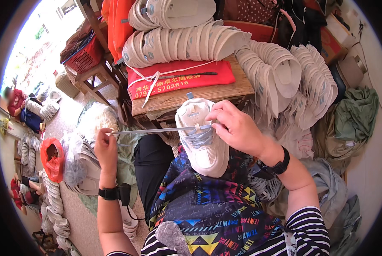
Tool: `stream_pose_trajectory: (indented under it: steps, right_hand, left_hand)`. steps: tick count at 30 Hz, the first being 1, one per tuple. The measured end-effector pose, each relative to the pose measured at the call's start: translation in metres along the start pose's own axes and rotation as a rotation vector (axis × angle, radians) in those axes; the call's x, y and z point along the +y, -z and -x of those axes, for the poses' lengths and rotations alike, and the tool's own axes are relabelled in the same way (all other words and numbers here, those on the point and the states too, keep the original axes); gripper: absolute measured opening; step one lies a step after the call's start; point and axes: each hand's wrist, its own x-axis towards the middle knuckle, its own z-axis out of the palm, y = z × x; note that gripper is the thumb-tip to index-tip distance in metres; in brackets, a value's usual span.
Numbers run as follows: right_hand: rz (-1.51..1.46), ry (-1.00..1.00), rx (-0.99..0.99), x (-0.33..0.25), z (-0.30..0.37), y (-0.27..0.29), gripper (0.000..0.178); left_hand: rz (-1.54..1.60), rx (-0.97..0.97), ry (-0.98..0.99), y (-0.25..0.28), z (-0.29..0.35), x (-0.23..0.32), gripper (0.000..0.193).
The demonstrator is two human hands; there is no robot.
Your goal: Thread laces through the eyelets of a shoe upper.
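A white shoe upper (208, 160) with pale blue-grey lacing across its front rests on my lap, toe toward me and tongue away. A flat grey shoelace (152, 130) runs taut from the upper's eyelet area out to the left. My left hand (104, 147) is closed, pinching the lace's far end between thumb and fingers. Beside the tongue, my right hand (238, 130) is closed too, thumb and fingertips pinched on the lace at the right edge of the upper. Its palm side is hidden.
Beyond the upper, a wooden stool (191, 100) bears a red cloth (182, 81) and nested rows of shoe uppers (178, 45). More uppers (272, 77) hang at right. An orange-red bag (52, 155) stands at left. Other people (16, 100) sit farther left.
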Motion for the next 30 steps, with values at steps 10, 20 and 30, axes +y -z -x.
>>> stream_pose_trajectory:
  steps: [10,20,30]
  right_hand:
    - [0.273,0.096,-0.136,0.001,-0.008,-0.009,0.014]
    - [-0.072,-0.167,-0.146,0.001,-0.017,0.007,0.015]
    - [0.409,-0.011,-0.251,-0.003,-0.009,-0.005,0.016]
  left_hand:
    - [0.255,-0.269,-0.272,-0.075,0.047,0.112,0.026]
    - [0.152,-0.243,-0.448,-0.099,0.042,0.137,0.022]
    - [0.249,-0.328,-0.375,-0.091,0.054,0.149,0.011]
